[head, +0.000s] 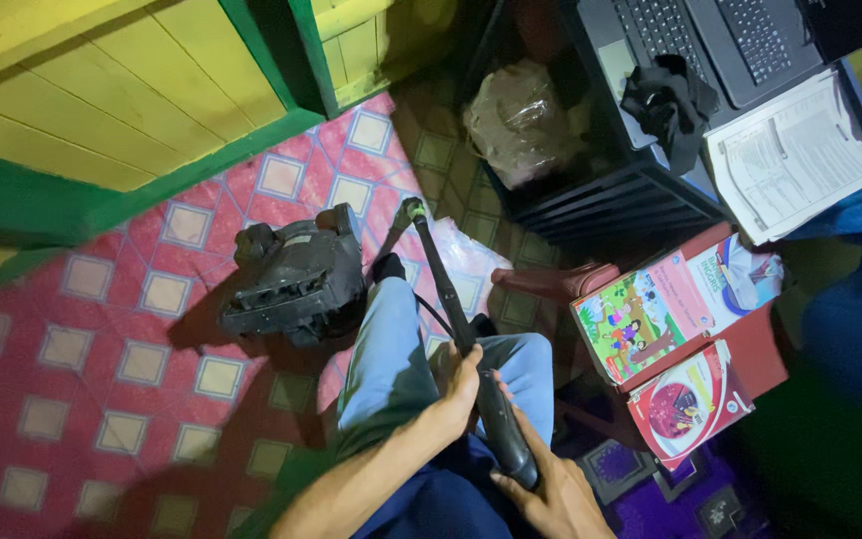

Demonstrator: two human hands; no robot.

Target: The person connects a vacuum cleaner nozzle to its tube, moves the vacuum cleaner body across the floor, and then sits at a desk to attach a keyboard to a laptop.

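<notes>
Presently, both hands gripped a long black tool (pixel 461 329) across the person's lap — left hand (pixel 459 384) closed around the shaft, right hand (pixel 551 494) apparently cupping the thicker handle end. A dark machine housing (pixel 296 279) sat on the patterned floor (pixel 102 349) beside the knee.

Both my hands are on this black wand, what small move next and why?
Probably steady the black wand before anything else: left hand grips mid-shaft, right hand holds the handle end, and its far tip hangs above the floor beside the dark machine body.
</notes>
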